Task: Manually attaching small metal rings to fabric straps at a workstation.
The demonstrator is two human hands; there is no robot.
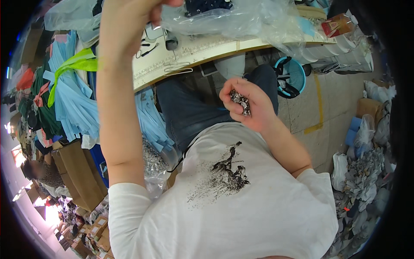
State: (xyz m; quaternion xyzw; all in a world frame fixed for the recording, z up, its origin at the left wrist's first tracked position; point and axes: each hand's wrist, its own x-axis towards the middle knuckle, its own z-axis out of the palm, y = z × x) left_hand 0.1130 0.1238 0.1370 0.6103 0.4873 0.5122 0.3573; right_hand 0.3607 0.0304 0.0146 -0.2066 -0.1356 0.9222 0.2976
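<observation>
My right hand (254, 105) is curled in front of my lap around a handful of small shiny metal pieces (240, 102). Their exact kind is too small to make out. My left arm reaches up over the table (189, 58), and my left hand (144, 11) is partly cut off by the top edge. Some of its fingertips show, but whatever they may hold is out of sight. Below that hand, small black-handled snips (149, 49) lie on the table. A dark rounded metal part (171, 42) stands near them. Clear plastic sheeting (241, 26) covers the table's far side.
Light blue fabric strips (75, 95) hang at my left, with a bright green strip (77, 64). By my left elbow sits a clear bag of shiny pieces (153, 164). A blue basket (296, 73) stands under the table's right. Piled bags and scraps (366, 172) line the right. Another person (47, 172) is far left.
</observation>
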